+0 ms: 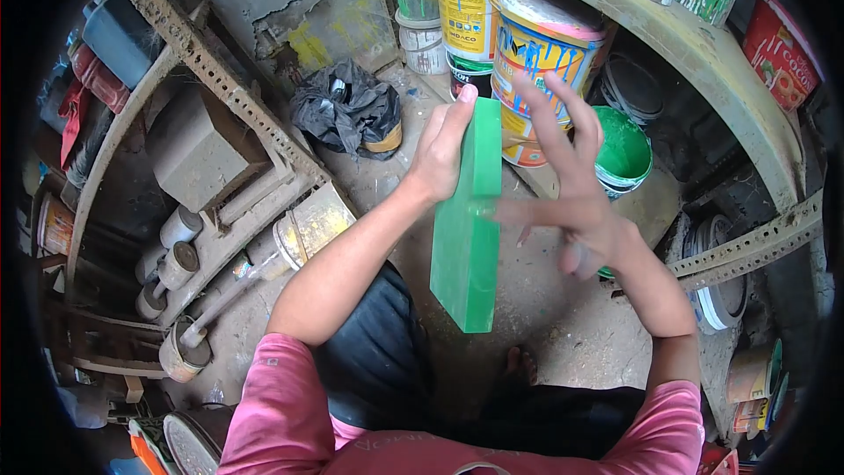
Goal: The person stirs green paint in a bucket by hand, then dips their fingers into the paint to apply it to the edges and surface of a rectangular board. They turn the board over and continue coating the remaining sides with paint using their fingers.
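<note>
A long flat green block (468, 246) is held up in front of my body, its narrow face turned toward me. My left hand (444, 145) is closed around its upper left side, thumb along the top edge. My right hand (571, 185) is at the right of the block, somewhat blurred, with fingers spread apart. One of its fingers reaches across to the block's narrow face and seems to touch it. Behind that hand stands an open bucket with green inside (622, 145).
Paint buckets, one yellow and paint-streaked (538, 57), stand at the back. A crumpled black plastic bag (343, 110) lies on the floor. Perforated metal shelf frames (220, 79) rise at the left and right. A paint-stained container (312, 224) stands by my left forearm.
</note>
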A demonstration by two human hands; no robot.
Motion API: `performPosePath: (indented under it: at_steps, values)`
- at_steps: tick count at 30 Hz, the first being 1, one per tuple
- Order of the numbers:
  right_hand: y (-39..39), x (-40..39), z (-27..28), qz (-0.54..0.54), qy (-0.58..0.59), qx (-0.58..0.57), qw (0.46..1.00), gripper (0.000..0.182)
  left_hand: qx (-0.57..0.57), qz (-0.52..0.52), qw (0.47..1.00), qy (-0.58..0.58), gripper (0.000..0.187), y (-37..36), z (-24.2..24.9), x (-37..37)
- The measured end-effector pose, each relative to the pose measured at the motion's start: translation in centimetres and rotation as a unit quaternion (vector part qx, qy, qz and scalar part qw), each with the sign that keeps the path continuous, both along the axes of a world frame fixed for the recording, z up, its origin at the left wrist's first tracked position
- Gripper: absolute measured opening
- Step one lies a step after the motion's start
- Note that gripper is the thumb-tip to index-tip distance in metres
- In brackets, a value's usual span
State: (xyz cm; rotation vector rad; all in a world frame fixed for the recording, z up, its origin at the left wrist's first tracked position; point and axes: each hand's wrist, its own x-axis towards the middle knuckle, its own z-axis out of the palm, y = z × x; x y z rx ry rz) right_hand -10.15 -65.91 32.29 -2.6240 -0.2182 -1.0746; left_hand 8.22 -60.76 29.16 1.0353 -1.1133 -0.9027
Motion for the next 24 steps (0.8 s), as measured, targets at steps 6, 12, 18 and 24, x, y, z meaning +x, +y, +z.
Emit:
performPosePath:
  at_steps: [6,12,18,24]
  values:
    - [0.7,-0.3,0.2,-0.015,0.007,0.041,0.999,0.071,-0.008,0.009,1.000,-0.006,0.054,-0.1,-0.1,0.2]
    - [2.3,-1.8,-0.7,0.068,0.018,0.047,0.996,0.077,-0.035,-0.005,0.999,0.001,0.055,-0.5,-0.5,0.4]
    - [2.5,-2.0,-0.1,0.071,0.033,0.030,0.996,0.075,-0.025,-0.019,0.999,-0.013,0.056,-0.5,-0.3,0.4]
    - [-0.1,-1.0,0.1,-0.004,-0.020,0.044,0.999,0.073,0.011,-0.016,1.000,-0.021,0.059,0.2,0.2,0.0]
